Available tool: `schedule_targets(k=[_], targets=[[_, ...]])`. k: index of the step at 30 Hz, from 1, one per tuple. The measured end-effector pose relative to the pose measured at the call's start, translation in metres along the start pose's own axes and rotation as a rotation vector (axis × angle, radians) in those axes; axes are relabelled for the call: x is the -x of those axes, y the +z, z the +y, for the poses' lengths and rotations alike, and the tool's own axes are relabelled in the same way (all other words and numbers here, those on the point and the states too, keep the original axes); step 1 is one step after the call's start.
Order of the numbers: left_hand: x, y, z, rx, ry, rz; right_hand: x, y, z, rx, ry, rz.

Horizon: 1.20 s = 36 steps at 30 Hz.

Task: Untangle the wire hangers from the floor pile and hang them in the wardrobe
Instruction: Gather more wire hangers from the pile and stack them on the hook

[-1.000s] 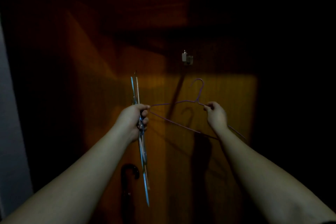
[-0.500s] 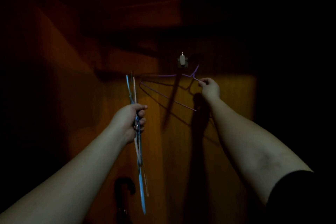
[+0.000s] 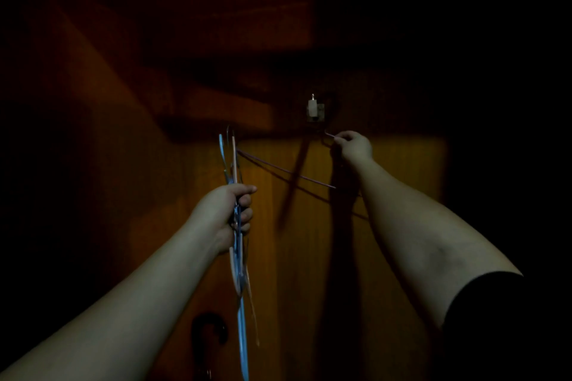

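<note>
L hand point(image 3: 227, 213) grip fisted on hanger bundle point(image 3: 238, 257); R hand point(image 3: 353, 148) grip pinching purple hanger point(image 3: 288, 171) neck.

I see my left hand point(image 3: 230, 212) wrapped around a bundle of wire hangers point(image 3: 236, 244), held upright on edge. My right hand point(image 3: 353, 147) pinches the neck of a purple hanger point(image 3: 288, 171) just below a small white fitting point(image 3: 313, 108) on the dim wooden wardrobe back point(image 3: 387, 182). A dark curved handle point(image 3: 209, 328) shows low down.
</note>
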<state>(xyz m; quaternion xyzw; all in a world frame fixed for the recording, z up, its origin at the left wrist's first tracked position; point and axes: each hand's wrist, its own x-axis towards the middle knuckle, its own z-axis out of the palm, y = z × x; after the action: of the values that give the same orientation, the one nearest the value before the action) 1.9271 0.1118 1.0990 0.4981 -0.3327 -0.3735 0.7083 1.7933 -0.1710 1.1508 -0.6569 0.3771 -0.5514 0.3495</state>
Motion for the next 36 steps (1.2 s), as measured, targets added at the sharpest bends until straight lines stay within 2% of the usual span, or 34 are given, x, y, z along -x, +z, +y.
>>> schedule_targets(k=[11, 19, 24, 30, 36], targets=[[-0.001, 0.005, -0.012, 0.030, -0.022, 0.021, -0.017, 0.007, 0.006, 0.116, -0.094, 0.024], [-0.001, 0.000, -0.020, 0.026, -0.044, 0.024, -0.011, 0.011, 0.024, 0.438, -0.183, 0.191], [0.003, -0.006, -0.024, 0.037, -0.045, -0.009, -0.010, 0.007, 0.022, 0.535, -0.182, 0.205], [0.009, -0.024, -0.034, 0.079, -0.067, -0.052, -0.008, -0.002, 0.030, 0.610, -0.115, 0.218], [0.024, -0.056, -0.049, 0.078, -0.089, -0.105, 0.027, -0.004, 0.042, 0.586, -0.164, 0.267]])
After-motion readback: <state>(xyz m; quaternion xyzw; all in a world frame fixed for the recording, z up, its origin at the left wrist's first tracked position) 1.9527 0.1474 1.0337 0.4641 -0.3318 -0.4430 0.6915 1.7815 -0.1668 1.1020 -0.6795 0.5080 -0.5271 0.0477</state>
